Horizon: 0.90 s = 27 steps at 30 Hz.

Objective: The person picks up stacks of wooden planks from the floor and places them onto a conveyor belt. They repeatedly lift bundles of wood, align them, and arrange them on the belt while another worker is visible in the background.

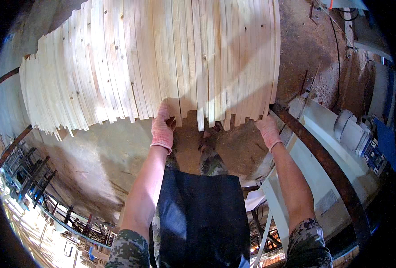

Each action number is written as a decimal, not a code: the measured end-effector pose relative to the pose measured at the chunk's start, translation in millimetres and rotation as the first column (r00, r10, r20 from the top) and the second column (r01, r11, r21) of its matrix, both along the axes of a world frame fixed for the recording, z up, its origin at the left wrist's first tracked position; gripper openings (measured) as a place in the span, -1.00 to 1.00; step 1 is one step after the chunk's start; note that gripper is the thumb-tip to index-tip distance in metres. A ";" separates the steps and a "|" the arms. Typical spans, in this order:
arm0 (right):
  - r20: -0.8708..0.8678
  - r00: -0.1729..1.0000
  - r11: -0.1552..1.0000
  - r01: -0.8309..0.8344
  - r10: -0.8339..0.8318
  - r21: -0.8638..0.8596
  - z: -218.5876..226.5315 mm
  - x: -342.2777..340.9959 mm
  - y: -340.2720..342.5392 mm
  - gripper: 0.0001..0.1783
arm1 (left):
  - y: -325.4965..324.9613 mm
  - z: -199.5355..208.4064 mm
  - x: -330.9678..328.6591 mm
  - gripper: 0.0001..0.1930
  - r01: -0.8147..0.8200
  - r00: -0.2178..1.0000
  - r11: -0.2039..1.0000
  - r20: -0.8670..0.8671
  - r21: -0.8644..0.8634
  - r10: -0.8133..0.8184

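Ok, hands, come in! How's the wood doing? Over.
Left hand and right hand at near ends of wooden strips. Strips side by side, ends uneven. Rusty bar close by right hand.

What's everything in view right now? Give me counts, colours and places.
wooden strips: many, uncounted, pale, side by side across the upper view
rusty bars: three visible, brown, two left, one right
pale panels: several, off-white, right
motor-like unit: one, grey, right
blue panel: one, blue, far right
metal framework: uncounted, dark, lower left
floor: one, brown-grey, below the strips
apron: one, dark, lower centre
camouflage trousers: one pair, beyond the apron
camouflage sleeves: two, lower edge
hands: two, pinkish gloves, at the strips' near ends
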State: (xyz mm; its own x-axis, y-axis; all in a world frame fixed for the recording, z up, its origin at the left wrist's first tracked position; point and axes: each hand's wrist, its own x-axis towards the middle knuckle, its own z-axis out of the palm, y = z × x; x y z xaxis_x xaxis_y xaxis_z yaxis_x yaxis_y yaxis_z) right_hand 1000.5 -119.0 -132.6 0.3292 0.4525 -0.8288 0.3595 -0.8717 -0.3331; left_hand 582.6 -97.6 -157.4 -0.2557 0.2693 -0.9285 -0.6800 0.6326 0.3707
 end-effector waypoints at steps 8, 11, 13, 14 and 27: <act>0.059 0.919 0.920 -0.391 0.389 0.013 -41.9 33.7 -14.6 -0.71 | 6.8 -3.2 13.5 -0.31 -0.071 0.995 0.996 -0.059 0.055 0.074; 0.151 0.717 0.727 -0.687 0.681 -0.018 -65.8 51.4 -23.3 -0.70 | 5.9 8.3 17.0 -0.32 -0.002 0.984 0.990 -0.176 -0.139 -0.023; 0.068 0.880 0.873 -0.474 0.470 0.116 -48.8 33.7 -10.3 -0.68 | 10.8 38.3 15.7 -0.32 -0.014 0.984 0.998 -0.177 -0.056 0.004; 0.023 0.925 0.914 -0.378 0.379 0.144 -45.0 33.1 -8.2 -0.67 | 12.8 46.0 18.4 -0.32 -0.019 0.986 1.000 -0.167 -0.012 0.016; -0.049 0.998 0.998 -0.044 0.046 0.038 -43.4 45.5 -20.3 -0.63 | -1.9 -5.6 3.3 -0.39 -0.057 0.998 0.977 0.038 0.203 0.051</act>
State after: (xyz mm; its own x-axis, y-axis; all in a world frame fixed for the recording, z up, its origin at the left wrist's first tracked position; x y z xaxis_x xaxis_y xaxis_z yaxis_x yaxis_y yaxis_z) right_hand 1046.0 -139.4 -176.1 0.2667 0.4966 -0.8260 0.3804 -0.8417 -0.3832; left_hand 585.8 -99.5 -163.0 -0.2459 0.4405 -0.8634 -0.7248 0.5079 0.4655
